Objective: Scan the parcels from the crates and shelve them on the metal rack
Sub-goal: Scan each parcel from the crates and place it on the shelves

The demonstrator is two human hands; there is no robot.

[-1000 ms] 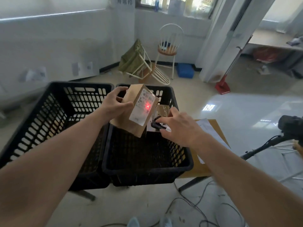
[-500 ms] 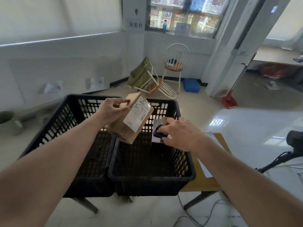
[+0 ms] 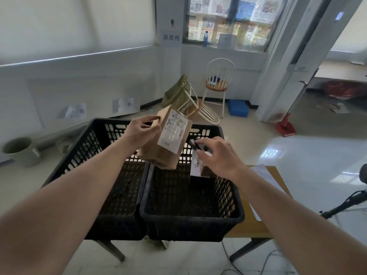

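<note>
Two hands are at work over the crates, and I start with the left hand (image 3: 142, 131): its fingers and thumb are curled round the upper edge of a brown parcel (image 3: 165, 139), which hangs tilted above the gap between the two black crates, touching neither as far as I can see. Its white label (image 3: 173, 132) faces me and the right hand. My right hand (image 3: 217, 155) is wrapped round a small dark scanner (image 3: 195, 146), whose nose points toward the label from just beside the parcel's lower right corner.

As I judge it, the scan is the step in hand. To do it well I would hold the parcel steady, square the label to the scanner's nose rather than leave it slanted, and mind the glossy tape over the label, which may throw glare. I see no beam on the label at this moment, so I cannot say whether a read has registered.

Below my right hand, a second parcel (image 3: 200, 168) with a barcode sticker stands against the far wall of the right crate (image 3: 190, 215). The left crate (image 3: 95, 147) shows no parcels that I can make out. Both crates sit on a wooden table (image 3: 254, 229) with white papers (image 3: 264, 175) on it. No metal rack is in view.
</note>
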